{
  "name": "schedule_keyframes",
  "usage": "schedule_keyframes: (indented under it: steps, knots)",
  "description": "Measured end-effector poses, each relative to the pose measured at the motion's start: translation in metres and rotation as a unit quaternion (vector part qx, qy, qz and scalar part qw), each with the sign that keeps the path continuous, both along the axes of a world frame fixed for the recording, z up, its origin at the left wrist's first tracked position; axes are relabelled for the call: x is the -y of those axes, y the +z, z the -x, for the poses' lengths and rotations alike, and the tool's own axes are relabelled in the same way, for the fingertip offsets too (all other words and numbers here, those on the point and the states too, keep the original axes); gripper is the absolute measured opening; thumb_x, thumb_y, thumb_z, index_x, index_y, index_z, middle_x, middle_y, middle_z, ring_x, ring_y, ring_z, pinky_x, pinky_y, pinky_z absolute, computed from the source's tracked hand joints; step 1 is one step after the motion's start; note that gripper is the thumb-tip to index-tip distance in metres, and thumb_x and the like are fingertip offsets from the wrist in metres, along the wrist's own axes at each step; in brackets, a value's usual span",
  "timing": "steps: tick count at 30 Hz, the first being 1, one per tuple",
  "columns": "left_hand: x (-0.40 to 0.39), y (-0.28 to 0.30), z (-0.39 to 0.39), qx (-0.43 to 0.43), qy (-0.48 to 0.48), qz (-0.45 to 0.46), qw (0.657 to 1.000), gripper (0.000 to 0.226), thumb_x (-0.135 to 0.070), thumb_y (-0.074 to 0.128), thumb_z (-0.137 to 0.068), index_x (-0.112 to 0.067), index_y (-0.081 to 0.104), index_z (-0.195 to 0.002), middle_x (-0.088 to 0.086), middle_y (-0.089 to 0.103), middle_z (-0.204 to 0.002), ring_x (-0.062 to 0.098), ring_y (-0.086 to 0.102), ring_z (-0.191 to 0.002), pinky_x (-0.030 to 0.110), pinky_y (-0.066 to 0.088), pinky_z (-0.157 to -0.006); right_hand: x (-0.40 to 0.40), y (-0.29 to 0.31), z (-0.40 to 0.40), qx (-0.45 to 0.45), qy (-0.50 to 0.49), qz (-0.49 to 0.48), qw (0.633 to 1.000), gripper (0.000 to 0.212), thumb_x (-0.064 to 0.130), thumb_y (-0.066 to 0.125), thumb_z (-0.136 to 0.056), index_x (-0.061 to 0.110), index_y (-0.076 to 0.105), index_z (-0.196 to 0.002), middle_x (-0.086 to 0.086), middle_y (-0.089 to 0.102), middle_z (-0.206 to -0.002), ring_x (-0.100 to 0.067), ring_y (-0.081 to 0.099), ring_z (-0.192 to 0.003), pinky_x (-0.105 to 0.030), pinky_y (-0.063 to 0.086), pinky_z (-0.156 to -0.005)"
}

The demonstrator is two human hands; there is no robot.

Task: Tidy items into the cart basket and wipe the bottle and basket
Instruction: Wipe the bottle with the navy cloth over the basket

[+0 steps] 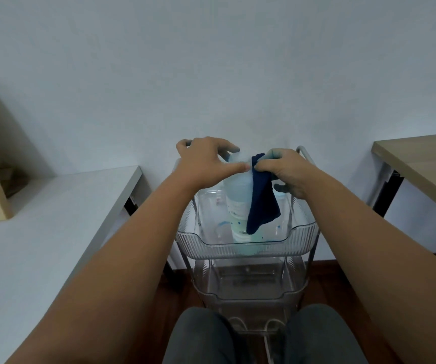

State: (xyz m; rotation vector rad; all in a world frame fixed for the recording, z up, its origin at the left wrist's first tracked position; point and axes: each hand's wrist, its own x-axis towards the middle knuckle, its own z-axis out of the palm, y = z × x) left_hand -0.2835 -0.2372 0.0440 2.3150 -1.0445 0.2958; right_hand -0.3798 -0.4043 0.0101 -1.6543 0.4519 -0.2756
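My left hand (206,160) grips the top of the bottle (237,203), which stands upright in the cart's top basket (245,248). My right hand (282,170) pinches a dark blue cloth (262,203) against the bottle's side.

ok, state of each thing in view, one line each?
bottle: upright in the top basket, cap area covered by the hands
cloth: hanging against the bottle's side
left hand: gripping the bottle's top
right hand: pinching the cloth
top basket: holds the bottle
lower baskets: look empty
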Motion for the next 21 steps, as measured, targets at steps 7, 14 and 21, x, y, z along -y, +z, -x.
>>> schedule_keyframes:
  steps: [7,14,21]
  knots:
    - [0.015,0.003,0.005,-0.029,0.067,0.039,0.997,0.049,-0.071,0.076,-0.050,-0.029,0.063,-0.071,-0.012,0.066,-0.074,0.008,0.060,-0.085,0.031,0.027,-0.080,-0.023,-0.017,-0.001,0.064,-0.072,-0.051,0.994,0.018,0.013,0.069,-0.064,0.022,0.054,-0.061,0.001,0.059,-0.062,-0.012,0.055,-0.054,-0.019,0.041,-0.045]
    - [0.011,-0.001,-0.002,-0.075,0.036,0.051,0.995,0.048,-0.068,0.080,-0.054,-0.032,0.072,-0.086,-0.016,0.066,-0.080,-0.003,0.057,-0.083,0.030,0.025,-0.078,-0.018,-0.014,-0.009,0.060,-0.096,-0.089,0.990,0.018,0.015,0.069,-0.062,0.021,0.052,-0.065,-0.003,0.059,-0.070,-0.019,0.053,-0.062,-0.033,0.046,-0.063]
    - [0.001,0.000,-0.006,-0.095,0.002,0.028,0.995,0.044,-0.067,0.079,-0.058,-0.042,0.071,-0.093,-0.020,0.069,-0.089,-0.009,0.053,-0.090,0.031,0.023,-0.080,-0.006,-0.004,-0.034,0.036,-0.060,-0.111,0.991,0.014,0.009,0.069,-0.075,0.014,0.057,-0.072,-0.009,0.063,-0.071,-0.024,0.059,-0.063,-0.034,0.052,-0.063]
